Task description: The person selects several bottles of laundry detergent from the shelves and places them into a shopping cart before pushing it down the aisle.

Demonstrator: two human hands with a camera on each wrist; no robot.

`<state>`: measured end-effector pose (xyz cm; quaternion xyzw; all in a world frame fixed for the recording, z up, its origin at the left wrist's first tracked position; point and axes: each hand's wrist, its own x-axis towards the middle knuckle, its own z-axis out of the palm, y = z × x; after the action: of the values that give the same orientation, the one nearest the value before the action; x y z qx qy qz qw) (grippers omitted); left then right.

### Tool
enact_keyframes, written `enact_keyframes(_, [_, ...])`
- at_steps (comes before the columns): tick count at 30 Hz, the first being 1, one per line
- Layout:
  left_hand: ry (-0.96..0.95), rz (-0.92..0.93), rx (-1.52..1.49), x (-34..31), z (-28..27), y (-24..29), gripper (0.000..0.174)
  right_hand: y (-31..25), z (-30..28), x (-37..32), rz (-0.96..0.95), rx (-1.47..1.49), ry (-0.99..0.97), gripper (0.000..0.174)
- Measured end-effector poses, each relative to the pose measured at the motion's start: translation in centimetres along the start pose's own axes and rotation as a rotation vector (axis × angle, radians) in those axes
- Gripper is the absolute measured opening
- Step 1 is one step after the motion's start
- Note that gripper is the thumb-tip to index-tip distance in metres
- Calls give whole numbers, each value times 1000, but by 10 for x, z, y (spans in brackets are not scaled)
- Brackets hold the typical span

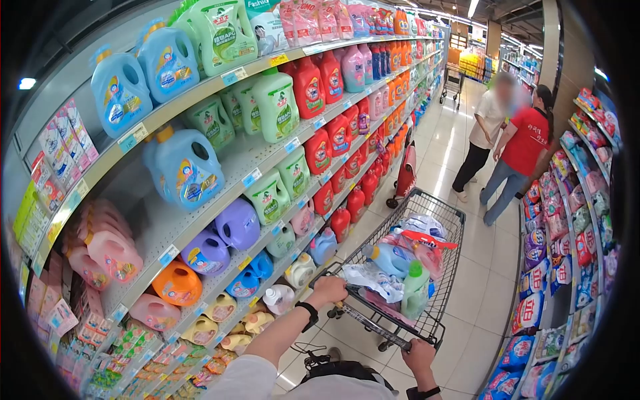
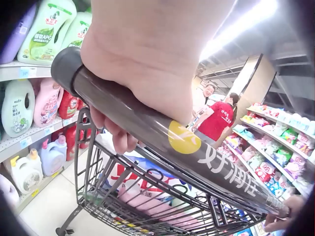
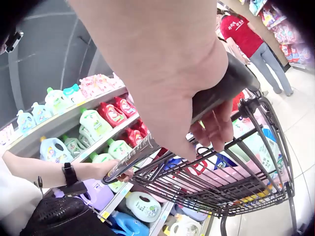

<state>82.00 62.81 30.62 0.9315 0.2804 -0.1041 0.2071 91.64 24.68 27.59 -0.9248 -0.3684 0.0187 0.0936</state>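
A person's two bare hands grasp the handle (image 1: 371,323) of a wire shopping cart (image 1: 440,201) in a store aisle — the left hand (image 1: 331,291) at the bar's left end, the right hand (image 1: 419,355) at its right, the fingers of both curled beneath it. The cart's load begins just beyond the handle: a pale green bottle (image 1: 416,293) stands near the basket's right near corner, a white-and-blue package (image 1: 372,283) lies toward the left near corner, and a light blue bottle (image 1: 392,260) rests behind them. Toward the far edge lies a bright red item (image 1: 430,240). Along the left, a shelf unit (image 1: 230,175) carries rows of jugs. Farther up the aisle, a person in a red shirt (image 1: 525,143) stands beside another in a white top (image 1: 490,119).
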Motion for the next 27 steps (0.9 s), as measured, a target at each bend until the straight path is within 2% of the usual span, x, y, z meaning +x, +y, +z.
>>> enact_keyframes(9, [66, -40, 72, -29, 10, -1, 33, 7, -13, -31, -180, 162, -84, 34])
enact_keyframes(11, [88, -42, 98, -33, 16, 1, 32, 14, -18, -36, -175, 172, -236, 38])
enact_keyframes(14, [138, -46, 108, -47, 26, 4, 29, 31, -26, -49, -320, 332, -190, 49])
enact_keyframes(17, [150, -84, 108, -63, 33, 12, 26, 50, -38, -56, -383, 383, -205, 50])
enact_keyframes(19, [177, -89, 97, -73, 37, 18, 23, 61, -45, -59, -393, 588, -195, 45])
enact_keyframes(22, [196, -122, 88, -88, 43, 26, 21, 83, -57, -56, -416, 492, -114, 42])
enact_keyframes(23, [209, -121, 86, -94, 45, 29, 21, 87, -61, -58, -400, 470, -15, 42])
enact_keyframes(26, [215, -150, 75, -109, 47, 36, 21, 95, -62, -63, -367, 434, -89, 45])
enact_keyframes(27, [214, -157, 70, -114, 52, 35, 22, 95, -48, -67, -342, 441, -59, 41])
